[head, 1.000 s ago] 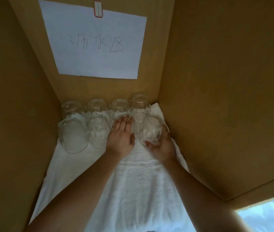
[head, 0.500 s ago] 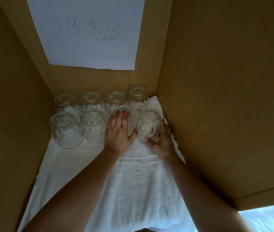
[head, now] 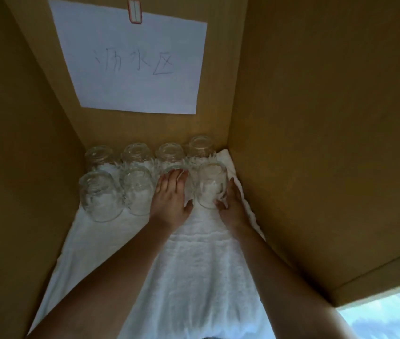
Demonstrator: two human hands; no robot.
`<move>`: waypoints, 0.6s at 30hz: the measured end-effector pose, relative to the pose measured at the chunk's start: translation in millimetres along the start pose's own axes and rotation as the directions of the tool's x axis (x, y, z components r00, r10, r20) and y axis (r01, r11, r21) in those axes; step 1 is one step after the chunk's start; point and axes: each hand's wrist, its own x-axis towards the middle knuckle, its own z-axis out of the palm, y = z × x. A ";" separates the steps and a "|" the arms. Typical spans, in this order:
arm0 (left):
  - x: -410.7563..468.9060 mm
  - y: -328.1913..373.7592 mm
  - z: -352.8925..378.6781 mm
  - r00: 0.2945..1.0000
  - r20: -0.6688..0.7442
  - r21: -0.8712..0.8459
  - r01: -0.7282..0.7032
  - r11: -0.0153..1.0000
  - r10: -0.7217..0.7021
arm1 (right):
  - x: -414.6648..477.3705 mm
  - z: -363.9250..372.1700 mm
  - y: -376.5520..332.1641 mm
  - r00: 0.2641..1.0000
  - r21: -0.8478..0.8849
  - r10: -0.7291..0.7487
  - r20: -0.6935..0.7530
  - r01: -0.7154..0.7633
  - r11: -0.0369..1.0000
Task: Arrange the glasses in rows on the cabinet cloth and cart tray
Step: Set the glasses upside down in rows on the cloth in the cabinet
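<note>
Here, glass [head: 210,185] inverted, base up, axis vertical, right hand [head: 233,206] gripping.

Clear glasses [head: 135,189] upturned, two rows, white cloth [head: 194,277]

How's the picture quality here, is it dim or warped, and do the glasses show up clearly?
Head view: dim and warm inside the brown wooden cabinet, bright daylight only at the lower right corner; the wide lens splays the walls outward; the clear upturned glasses blend into the white towel cloth, and the front-right glass in the right hand has soft edges.
</note>
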 end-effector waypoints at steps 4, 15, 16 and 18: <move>0.7 0.8 -4.7 0.997 0.071 0.007 0.002 1.000 -0.003 | -2.2 5.4 5.1 0.987 -0.060 -0.050 -0.152 0.042 0.997; 5.3 3.4 -16.2 0.980 0.200 0.065 -0.017 0.998 0.004 | -0.7 16.1 -11.5 0.963 0.063 0.179 -0.200 -0.170 0.983; 5.6 2.6 -18.4 0.973 0.229 0.077 -0.019 0.997 0.001 | -2.4 16.1 -11.0 0.967 0.045 0.174 -0.188 -0.169 0.985; 4.1 0.5 -21.9 0.970 0.242 0.097 -0.029 0.995 0.005 | -9.0 17.4 -9.1 0.979 -0.012 0.142 -0.147 -0.145 0.989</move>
